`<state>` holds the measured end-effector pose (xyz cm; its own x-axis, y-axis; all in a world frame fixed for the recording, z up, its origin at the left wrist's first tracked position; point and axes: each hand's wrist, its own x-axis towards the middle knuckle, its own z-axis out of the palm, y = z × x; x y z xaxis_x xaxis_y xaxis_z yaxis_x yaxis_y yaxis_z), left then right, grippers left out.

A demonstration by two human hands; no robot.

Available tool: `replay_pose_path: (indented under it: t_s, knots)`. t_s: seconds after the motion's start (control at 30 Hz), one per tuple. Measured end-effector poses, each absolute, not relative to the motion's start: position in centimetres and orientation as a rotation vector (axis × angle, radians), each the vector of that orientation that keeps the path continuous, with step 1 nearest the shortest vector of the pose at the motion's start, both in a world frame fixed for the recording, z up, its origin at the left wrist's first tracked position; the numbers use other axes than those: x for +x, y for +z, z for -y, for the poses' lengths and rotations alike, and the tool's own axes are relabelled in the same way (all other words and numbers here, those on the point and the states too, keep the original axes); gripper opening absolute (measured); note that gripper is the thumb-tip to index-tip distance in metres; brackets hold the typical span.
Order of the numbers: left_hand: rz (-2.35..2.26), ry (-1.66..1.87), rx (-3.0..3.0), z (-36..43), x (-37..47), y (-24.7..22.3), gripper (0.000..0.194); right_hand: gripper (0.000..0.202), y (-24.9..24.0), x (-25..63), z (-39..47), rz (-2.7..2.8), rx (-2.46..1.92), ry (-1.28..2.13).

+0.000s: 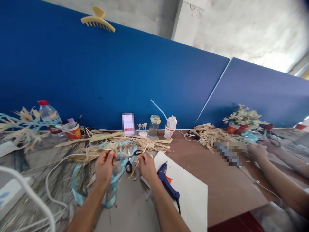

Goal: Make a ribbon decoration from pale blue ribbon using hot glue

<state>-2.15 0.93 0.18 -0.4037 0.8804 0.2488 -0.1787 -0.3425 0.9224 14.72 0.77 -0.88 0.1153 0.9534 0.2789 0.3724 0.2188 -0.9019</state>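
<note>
My left hand (105, 165) is closed in a pinch above the cluttered table. Opposite it, my right hand (147, 166) pinches too, with fingertips pressed together. A thin dark stem (126, 157) runs between the two hands; its ends are hidden in the fingers. Scissors with black handles (128, 167) lie just behind it, near my right fingers. Loops of light blue ribbon (112, 195) lie under and beside my left hand. Dried corn husks (147, 144) are heaped behind both hands. A blue glue gun (167, 183) rests on a white board (193, 196) right of my right forearm.
At the back stand a water bottle (49, 112), a red cup (73, 131), a phone (127, 124), a jar (154, 125) and a white cup (169, 131). White cables (49, 190) loop at left. Another person's hands (262, 149) work at right, near flower pots (242, 129).
</note>
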Motion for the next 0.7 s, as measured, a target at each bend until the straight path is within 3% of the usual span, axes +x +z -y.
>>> replay_pose_path:
  t_s: [0.27,0.37,0.7]
  knots:
    - [-1.158,1.817,0.999,-1.1,-2.6,-0.1,0.018,0.024,-1.4,14.1,-0.5,1.458,-1.247,0.795]
    - [-1.198,1.811,1.023,-1.2,-2.8,-0.2,0.020,0.021,-1.2,13.7,-0.1,1.512,-1.255,0.696]
    - [-1.258,1.825,1.008,-1.5,-3.6,-0.4,0.021,0.047,-2.8,12.2,1.3,2.109,-1.265,0.436]
